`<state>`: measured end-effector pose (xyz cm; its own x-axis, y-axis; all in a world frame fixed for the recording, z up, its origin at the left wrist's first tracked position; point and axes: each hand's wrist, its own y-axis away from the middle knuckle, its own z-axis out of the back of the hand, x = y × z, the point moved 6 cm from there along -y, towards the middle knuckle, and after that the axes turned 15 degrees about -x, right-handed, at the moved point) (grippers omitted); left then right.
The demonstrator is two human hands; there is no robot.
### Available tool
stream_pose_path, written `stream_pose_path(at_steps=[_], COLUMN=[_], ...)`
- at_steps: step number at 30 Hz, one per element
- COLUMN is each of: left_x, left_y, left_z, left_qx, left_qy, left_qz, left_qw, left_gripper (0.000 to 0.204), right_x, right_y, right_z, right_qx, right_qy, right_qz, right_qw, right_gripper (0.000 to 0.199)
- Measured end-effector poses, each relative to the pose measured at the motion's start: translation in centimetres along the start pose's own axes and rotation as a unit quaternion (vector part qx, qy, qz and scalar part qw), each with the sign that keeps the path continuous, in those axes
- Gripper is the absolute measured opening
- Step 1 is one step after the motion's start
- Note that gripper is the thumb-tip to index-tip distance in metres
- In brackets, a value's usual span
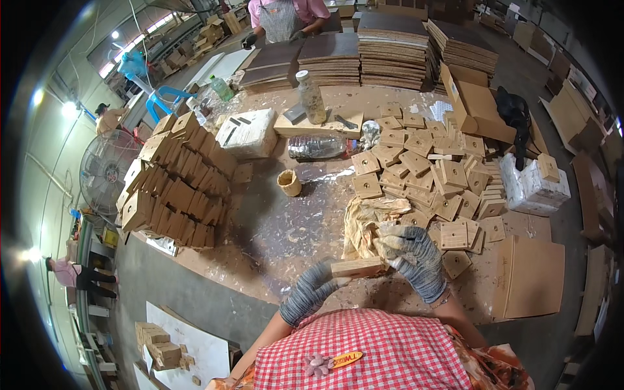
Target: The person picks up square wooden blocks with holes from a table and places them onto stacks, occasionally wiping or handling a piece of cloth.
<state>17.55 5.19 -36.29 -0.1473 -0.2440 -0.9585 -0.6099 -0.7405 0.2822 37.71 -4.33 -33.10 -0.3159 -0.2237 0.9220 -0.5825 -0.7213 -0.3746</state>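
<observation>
My left hand (308,291), in a grey knitted glove, is closed around the left end of a small light wooden block (357,267) above the near edge of the table. My right hand (414,259), gloved the same way, is at the block's right end with its fingers bent together. What sits between those fingers is too small to make out. Just beyond, a crumpled yellowish cloth (365,220) lies against the right hand's fingertips. To the right spreads a loose heap of wooden blocks (416,162), many with a round hole.
Stacked blocks (179,185) rise at the left. A small tan cup (289,182), a clear plastic bottle (316,147) and a white wrapped block (247,132) stand mid-table. A cardboard box (530,276) is at the right. Across the table, a person (286,19) stands behind dark board stacks (393,49).
</observation>
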Motion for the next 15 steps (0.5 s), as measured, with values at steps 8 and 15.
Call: stream_pose_path(at_steps=[8,15], left_x=[-3.9,-0.3], left_y=[0.2,-1.0], left_z=[-0.9,-0.6], left_qx=[-0.033,0.010], left_qy=[-0.290,-0.269], left_qz=[-0.189,-0.241], left_qw=[0.937,0.932], left_gripper=[0.033,0.033], right_x=[3.9,3.2], right_y=[-0.9,0.6], right_z=[-2.2,-3.9], right_qx=[0.112,0.185], right_qy=[0.151,0.085], right_qz=[0.166,0.150], right_qw=[0.968,0.968], right_gripper=[0.033,0.035])
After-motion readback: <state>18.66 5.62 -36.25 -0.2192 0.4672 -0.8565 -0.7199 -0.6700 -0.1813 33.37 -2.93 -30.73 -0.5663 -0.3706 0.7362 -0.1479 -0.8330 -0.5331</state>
